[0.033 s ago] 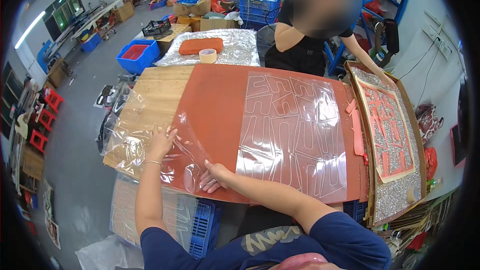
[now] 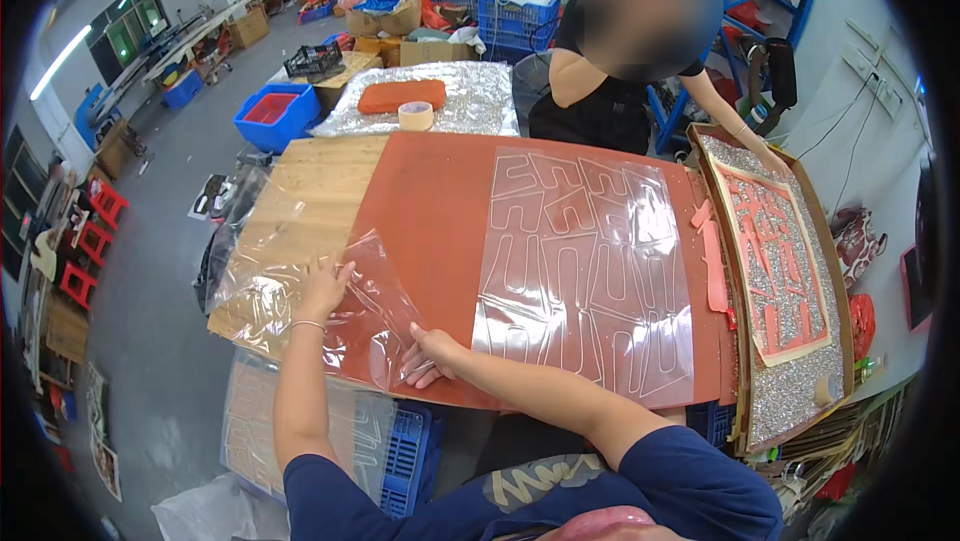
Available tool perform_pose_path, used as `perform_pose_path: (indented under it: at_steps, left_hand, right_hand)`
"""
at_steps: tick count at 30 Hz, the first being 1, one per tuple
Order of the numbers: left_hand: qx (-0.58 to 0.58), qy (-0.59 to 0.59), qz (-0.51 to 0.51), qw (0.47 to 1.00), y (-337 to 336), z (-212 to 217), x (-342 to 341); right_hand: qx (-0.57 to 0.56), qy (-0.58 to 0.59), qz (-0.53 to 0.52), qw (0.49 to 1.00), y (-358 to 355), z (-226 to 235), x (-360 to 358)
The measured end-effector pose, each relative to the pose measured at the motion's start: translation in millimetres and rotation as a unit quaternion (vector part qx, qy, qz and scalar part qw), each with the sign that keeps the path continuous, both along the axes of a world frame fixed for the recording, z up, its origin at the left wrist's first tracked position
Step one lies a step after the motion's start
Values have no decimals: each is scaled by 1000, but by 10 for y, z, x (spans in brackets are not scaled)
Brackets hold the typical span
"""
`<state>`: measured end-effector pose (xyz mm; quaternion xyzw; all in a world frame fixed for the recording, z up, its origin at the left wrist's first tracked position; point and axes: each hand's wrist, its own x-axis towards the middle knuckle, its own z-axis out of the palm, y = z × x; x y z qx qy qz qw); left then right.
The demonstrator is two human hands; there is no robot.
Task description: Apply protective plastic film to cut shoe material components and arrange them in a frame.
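Observation:
A loose sheet of clear plastic film (image 2: 385,286) lies crumpled over the left part of the table, its fold standing up between my hands. My left hand (image 2: 326,287) has its fingers and thumb on the film, gripping a bit of it. Nearer to me, my right hand (image 2: 432,353) grips the film's edge, thumb above and fingers lower down. To the right, a clear plastic sheet with outlined cut shapes (image 2: 585,276) lies flat on the red-brown board (image 2: 425,201). Bare wood (image 2: 335,166) shows at the table's left end.
Across the table, a co-worker's hand (image 2: 768,163) touches a framed, speckled tray (image 2: 720,156) with pink cut pieces. Tape (image 2: 415,117) and an orange-red block (image 2: 385,96) sit on a silvery sheet behind. Another patterned clear sheet (image 2: 300,421) rests on a blue crate (image 2: 410,451) below the table's near edge.
The raised fold of the film between my hands has dipped and shifted slightly to the right. Both hands stay nearly in place.

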<state>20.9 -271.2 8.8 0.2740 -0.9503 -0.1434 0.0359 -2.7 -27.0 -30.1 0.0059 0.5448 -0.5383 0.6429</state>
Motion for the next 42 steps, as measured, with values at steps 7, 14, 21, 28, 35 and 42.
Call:
perform_pose_path:
  at_steps: [7,14,21,28,35,42]
  left_hand:
    - [-14,-99,56,993,-25,-256,-156]
    - [26,-61,86,994,51,-280,-250]
    - [2,-66,110,992,587,-204,-261]
    - [41,6,-76,996,1797,-258,770]
    - [-49,84,-126,987,2453,-514,1232]
    - [-26,120,-73,990,2701,-629,1243]
  right_hand:
    - [7,31,-18,999,18,-22,-4]
    - [31,83,-42,995,256,-20,-1]
    - [71,89,23,993,519,75,28]
    - [-6,157,67,985,1293,347,273]
    - [81,201,43,975,3071,194,538]
    - [135,189,-97,968,4178,84,839]
